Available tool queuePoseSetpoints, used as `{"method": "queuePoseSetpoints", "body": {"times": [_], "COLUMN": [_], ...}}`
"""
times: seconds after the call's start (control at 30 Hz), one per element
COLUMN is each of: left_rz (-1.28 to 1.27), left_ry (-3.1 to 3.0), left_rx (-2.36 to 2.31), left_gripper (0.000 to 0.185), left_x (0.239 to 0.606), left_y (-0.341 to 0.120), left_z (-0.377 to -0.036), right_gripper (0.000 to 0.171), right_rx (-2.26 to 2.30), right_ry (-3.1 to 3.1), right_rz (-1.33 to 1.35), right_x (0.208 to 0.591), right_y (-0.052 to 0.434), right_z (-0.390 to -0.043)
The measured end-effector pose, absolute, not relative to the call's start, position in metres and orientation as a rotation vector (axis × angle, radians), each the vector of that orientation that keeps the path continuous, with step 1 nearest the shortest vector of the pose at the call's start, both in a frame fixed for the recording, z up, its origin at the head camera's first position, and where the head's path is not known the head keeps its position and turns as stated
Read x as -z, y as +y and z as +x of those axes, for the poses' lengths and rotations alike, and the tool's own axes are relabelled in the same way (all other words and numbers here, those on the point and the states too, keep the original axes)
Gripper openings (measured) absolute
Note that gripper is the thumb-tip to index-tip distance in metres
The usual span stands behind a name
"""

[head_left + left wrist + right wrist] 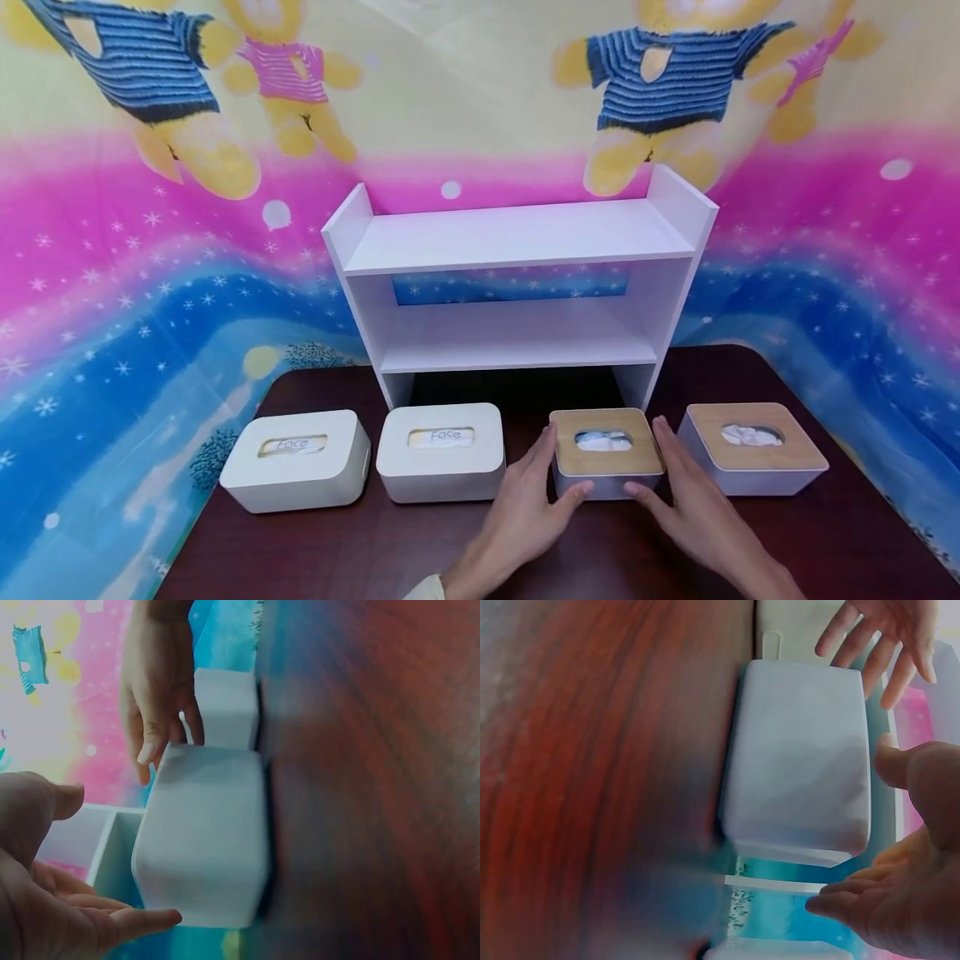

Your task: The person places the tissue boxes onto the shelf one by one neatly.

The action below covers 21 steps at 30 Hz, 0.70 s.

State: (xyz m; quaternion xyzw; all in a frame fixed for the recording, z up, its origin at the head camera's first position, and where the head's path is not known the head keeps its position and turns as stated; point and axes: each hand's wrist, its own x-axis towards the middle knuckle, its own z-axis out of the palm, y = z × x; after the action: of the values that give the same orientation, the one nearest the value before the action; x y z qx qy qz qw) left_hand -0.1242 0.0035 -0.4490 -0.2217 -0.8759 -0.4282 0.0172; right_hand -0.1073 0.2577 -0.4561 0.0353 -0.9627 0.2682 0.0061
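Note:
A white tissue box with a wooden lid point(606, 454) stands third from the left in a row on the dark table point(420, 550). My left hand point(542, 482) lies along its left side and my right hand point(669, 482) along its right side, both with straight, spread fingers and thumbs at the front wall. In the left wrist view the box point(206, 832) shows its pale side, with the left hand point(67, 900) close to it and a small gap between them. The right wrist view shows the box point(799, 787) beside the right hand point(900, 892), also just apart.
Two white boxes marked "Face" point(296, 458) point(441, 450) stand to the left, and a second wooden-lid box point(752, 447) to the right. A white two-tier shelf point(517, 283) stands behind the row. A colourful cloth hangs around the table.

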Motion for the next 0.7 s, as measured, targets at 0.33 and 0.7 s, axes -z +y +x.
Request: {"method": "queuePoseSetpoints", "body": {"times": [0.33, 0.7], "left_rz": [-0.585, -0.497], "left_ry": [-2.65, -2.671], "left_rx": [1.444, 1.57], "left_gripper": [0.082, 0.073], "left_x": [0.465, 0.474], "left_y": [0.01, 0.011], "left_z": [-0.129, -0.135], "right_gripper": [0.096, 0.076], "right_rx": [-0.899, -0.986], "right_ry": [-2.943, -2.916], "right_rz": [0.13, 0.09], "right_x": [0.469, 0.474], "right_y": [0.267, 0.272], "right_z": [-0.11, -0.111]}}
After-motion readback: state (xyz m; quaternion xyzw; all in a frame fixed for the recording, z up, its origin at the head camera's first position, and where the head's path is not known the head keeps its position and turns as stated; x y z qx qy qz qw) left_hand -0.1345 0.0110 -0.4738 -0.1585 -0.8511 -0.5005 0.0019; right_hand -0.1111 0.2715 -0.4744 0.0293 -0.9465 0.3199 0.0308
